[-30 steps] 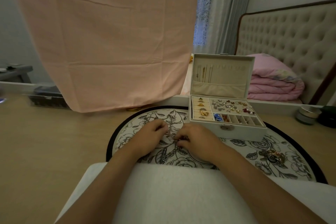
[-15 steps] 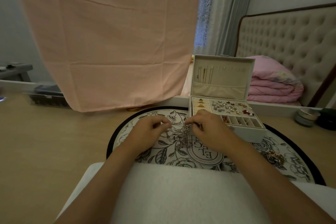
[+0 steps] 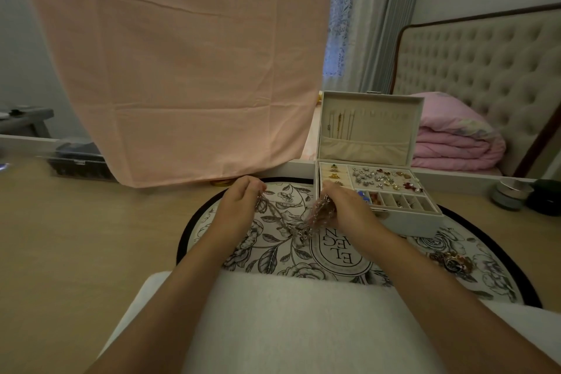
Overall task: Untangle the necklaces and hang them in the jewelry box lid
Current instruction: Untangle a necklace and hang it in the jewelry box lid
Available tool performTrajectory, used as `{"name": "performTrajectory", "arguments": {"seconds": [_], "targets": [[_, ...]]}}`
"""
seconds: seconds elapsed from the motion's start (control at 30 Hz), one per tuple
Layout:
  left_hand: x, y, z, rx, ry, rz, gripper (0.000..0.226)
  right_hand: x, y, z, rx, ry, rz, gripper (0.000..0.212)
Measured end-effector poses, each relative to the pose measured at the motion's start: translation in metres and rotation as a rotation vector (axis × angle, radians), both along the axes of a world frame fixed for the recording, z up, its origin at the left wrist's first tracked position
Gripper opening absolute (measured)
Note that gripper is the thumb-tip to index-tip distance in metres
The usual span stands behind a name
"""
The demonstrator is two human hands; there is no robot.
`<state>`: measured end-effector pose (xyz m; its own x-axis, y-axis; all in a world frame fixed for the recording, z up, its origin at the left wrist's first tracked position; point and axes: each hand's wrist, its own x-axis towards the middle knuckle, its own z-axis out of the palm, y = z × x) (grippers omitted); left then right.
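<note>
Light wooden floor [image 3: 76, 237] carrying a round mat [image 3: 273, 255] with black rim and printed roses and leaves, directly under the hands. On the mat: a white jewelry box [image 3: 406, 222], lid open and upright, just beyond the right hand [image 3: 346, 206]; a small heap of jewelry [image 3: 453, 261] to the right of that hand. On the bare floor: two small round jars [image 3: 513, 193] far right; a clear plastic container [image 3: 77, 162] well beyond the left hand [image 3: 239, 203].

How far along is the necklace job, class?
Done: a few chains already hang in the open lid. In hand: the left hand and right hand stretch a tangled silver necklace between them. Left: free it, hang it.
</note>
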<state>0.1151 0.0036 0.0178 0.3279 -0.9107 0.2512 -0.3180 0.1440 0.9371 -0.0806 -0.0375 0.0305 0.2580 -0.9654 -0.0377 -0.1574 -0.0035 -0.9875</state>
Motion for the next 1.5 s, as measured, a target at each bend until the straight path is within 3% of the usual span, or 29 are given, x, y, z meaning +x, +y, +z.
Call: {"name": "performTrajectory", "arguments": {"seconds": [0.17,0.3,0.37,0.47,0.53,0.6,0.73,0.9,1.13,1.27,1.33,1.4,1.5], "targets": [[0.000,0.001,0.002,0.026,0.369,-0.177,0.037,-0.003,0.008,0.004,0.100,-0.198,0.141,0.032],[0.001,0.002,0.001,0.122,0.515,-0.267,0.034,-0.014,0.008,0.007,-0.078,0.103,0.196,0.036],[0.004,0.005,0.002,0.164,0.387,-0.271,0.035,-0.017,0.008,0.012,-0.197,0.297,0.154,0.022],[0.007,0.009,0.000,0.183,-0.037,-0.271,0.030,-0.022,0.004,0.016,-0.351,0.521,0.136,0.003],[0.011,0.008,-0.006,0.158,-0.272,-0.274,0.015,-0.024,0.001,0.017,-0.395,0.547,0.091,0.013],[0.017,0.006,-0.012,0.188,-0.438,-0.265,0.005,-0.025,-0.003,0.018,-0.432,0.464,-0.036,0.018],[0.025,0.005,-0.014,0.255,-0.786,-0.184,0.021,-0.025,-0.004,0.017,-0.412,0.138,-0.310,0.022],[0.033,0.005,-0.009,0.326,-1.033,0.004,0.026,-0.027,-0.004,0.020,-0.156,-0.288,-0.244,0.021],[0.024,0.000,-0.009,0.417,-1.171,0.153,0.032,-0.023,-0.001,0.015,-0.090,-0.183,-0.058,0.027],[0.005,0.001,-0.007,0.404,-1.407,0.270,0.039,-0.020,0.003,0.019,-0.146,-0.118,0.072,0.030],[-0.006,-0.001,-0.012,0.287,-1.325,0.190,0.045,-0.019,0.004,0.019,-0.162,-0.063,0.111,0.034],[-0.014,-0.003,-0.021,0.172,-1.092,-0.085,0.045,-0.017,0.006,0.020,-0.165,-0.032,0.127,0.035],[-0.019,-0.003,-0.028,0.098,-0.853,-0.357,0.029,-0.016,0.008,0.021,-0.137,-0.152,0.082,0.029]]}}
